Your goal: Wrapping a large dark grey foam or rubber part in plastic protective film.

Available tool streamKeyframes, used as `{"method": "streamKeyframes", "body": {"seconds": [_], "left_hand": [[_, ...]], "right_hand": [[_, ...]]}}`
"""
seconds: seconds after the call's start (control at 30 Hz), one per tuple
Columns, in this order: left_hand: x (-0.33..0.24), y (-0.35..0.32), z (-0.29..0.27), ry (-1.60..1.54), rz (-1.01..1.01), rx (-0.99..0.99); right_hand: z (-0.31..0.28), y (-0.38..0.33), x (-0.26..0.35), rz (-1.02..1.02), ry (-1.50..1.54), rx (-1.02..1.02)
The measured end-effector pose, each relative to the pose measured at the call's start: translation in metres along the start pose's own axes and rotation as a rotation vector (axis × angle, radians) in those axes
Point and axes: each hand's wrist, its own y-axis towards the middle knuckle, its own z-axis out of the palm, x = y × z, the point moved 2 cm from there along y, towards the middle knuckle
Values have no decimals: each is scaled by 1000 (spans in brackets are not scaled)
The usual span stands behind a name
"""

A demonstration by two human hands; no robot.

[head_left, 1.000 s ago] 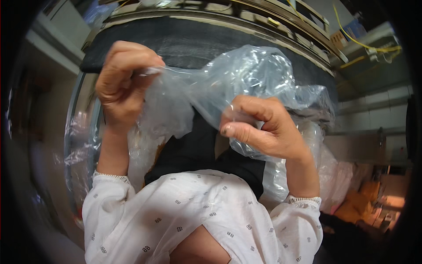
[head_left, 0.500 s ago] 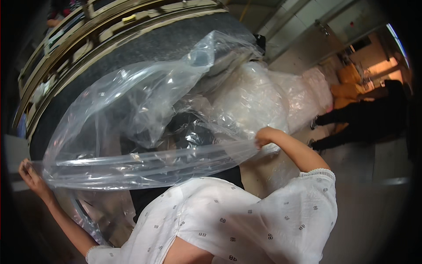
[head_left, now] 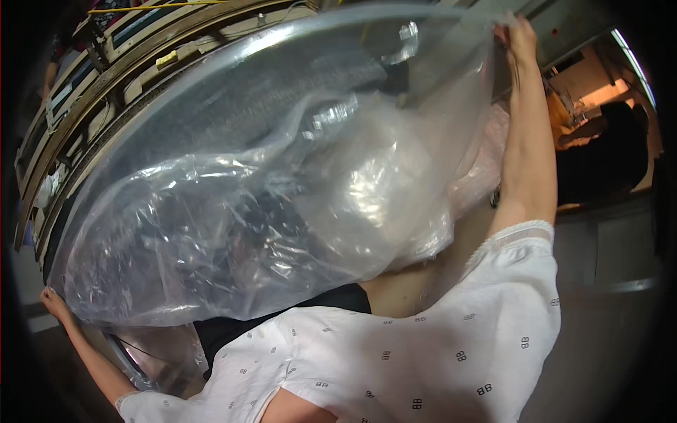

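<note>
Two arms spread wide (right hand point(head_left: 518, 35) raised, left hand point(head_left: 53, 302) low), each grip pinching the clear plastic bag point(head_left: 282, 183).

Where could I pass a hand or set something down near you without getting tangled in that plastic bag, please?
The one open gap shows under the clear plastic bag, between its lower edge and the right arm's white sleeve. Everything else is crowded: the left hand and right hand stretch the bag across the view, hiding what lies beneath.
</note>
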Motion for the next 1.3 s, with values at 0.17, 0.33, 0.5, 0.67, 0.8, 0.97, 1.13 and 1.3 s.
{"method": "streamKeyframes", "body": {"seconds": [0.17, 0.33, 0.5, 0.67, 0.8, 0.97, 1.13, 1.3], "left_hand": [[0, -42, -5, -115, -1, 101], [72, -39, -51, 325, -25, 253], [80, -1, -73, 497, 127, 247], [-83, -38, -17, 447, 49, 226], [-178, -64, -31, -77, -142, -8], [-129, -52, -20, -1298, 159, 254], [-161, -47, -29, -895, -186, 316], [-122, -34, 3, -1047, -76, 86]], "right_hand": [[166, -112, 19, -686, -564, 128], [228, -179, -81, -613, -722, 542], [271, -155, -70, -269, -808, 657], [261, -140, -76, 37, -670, 727], [237, -111, -128, 563, -342, 785], [293, -121, -83, -727, -868, 499], [374, -299, 122, -320, 40, 867], [383, -508, 263, 16, 604, 1891]]}}
